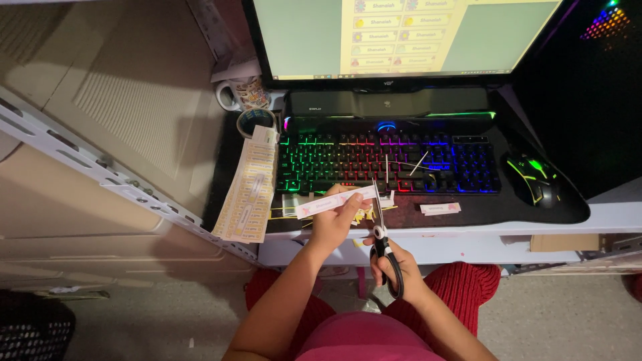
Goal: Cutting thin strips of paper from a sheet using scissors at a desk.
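At frame centre, our left hand (332, 224) pinches a white paper label strip (333, 201); our right hand (394, 264) grips black-handled scissors (382, 230), blades open at the strip's end, before a rainbow-lit keyboard (388, 160).

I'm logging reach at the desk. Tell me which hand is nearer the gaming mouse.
Right. The right hand grips the scissors below the desk edge, down-left of the gaming mouse. The left hand pinches the paper strip farther left.

The keyboard (388, 164) lies before the monitor (401, 37), mouse (533, 179) right, mug (244, 93) behind-left.
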